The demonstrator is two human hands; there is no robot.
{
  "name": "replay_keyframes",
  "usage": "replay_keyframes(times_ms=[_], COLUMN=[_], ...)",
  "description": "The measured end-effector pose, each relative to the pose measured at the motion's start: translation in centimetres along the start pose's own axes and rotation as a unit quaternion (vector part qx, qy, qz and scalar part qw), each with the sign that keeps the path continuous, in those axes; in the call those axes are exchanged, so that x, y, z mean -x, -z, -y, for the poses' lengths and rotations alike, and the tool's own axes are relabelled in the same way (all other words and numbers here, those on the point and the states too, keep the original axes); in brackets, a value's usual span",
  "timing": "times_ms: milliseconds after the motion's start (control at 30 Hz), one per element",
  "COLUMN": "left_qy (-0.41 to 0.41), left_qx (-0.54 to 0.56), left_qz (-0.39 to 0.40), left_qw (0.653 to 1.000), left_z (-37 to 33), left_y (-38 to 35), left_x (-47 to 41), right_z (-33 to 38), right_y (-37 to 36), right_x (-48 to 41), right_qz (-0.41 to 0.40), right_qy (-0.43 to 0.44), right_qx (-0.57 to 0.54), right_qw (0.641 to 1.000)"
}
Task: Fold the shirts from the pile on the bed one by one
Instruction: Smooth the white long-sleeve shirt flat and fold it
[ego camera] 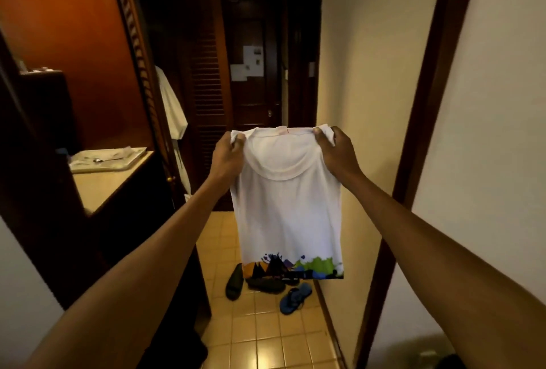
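From the head view, the left hand (227,153) and right hand (335,151) are each pinching a shoulder of the white shirt (288,212), which is hanging between and below them, long axis running vertically, equally near both.

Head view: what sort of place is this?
Probably a hotel room's entry hall: louvred closet doors, a door with notices posted on it, and sandals on the tile floor.

Bare forearms, no sleeves visible
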State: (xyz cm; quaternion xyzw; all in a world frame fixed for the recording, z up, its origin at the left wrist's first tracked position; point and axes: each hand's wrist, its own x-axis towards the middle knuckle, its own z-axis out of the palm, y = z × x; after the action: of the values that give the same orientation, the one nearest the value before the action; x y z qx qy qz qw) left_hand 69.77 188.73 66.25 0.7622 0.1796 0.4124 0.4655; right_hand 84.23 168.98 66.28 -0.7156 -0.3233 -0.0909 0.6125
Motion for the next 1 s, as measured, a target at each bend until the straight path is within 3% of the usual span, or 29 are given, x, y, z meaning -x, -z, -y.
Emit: replay_keyframes(times_ms=[300,600,733,1000], left_qy=[0.053,0.031,0.024,0.029], left_qx=[0.032,-0.064,-0.113,-0.085], left_qz=[-0.066,-0.138,-0.128,-0.150], left_qw=[0.996,0.988,0.985,0.985], left_z=[11.0,21.7,26.4,33.3], left_y=[-2.6,-2.0,-1.5,-1.9], left_x=[-15.6,-33.7,-41.9,-60.6], right_z=[-9.0,-16.8,-19.2,-22.8], right_y=[-13.0,-28.3,-34.5,-43.5], right_x=[-16.3,-32.1,-39.1,-53.0], right_qz=[0.086,0.100,0.108,0.101], right_qy=[-0.042,-0.053,-0.047,-0.020], right_qx=[-0.030,-0.047,-0.052,-0.055], right_qw=[0.995,0.993,0.992,0.993])
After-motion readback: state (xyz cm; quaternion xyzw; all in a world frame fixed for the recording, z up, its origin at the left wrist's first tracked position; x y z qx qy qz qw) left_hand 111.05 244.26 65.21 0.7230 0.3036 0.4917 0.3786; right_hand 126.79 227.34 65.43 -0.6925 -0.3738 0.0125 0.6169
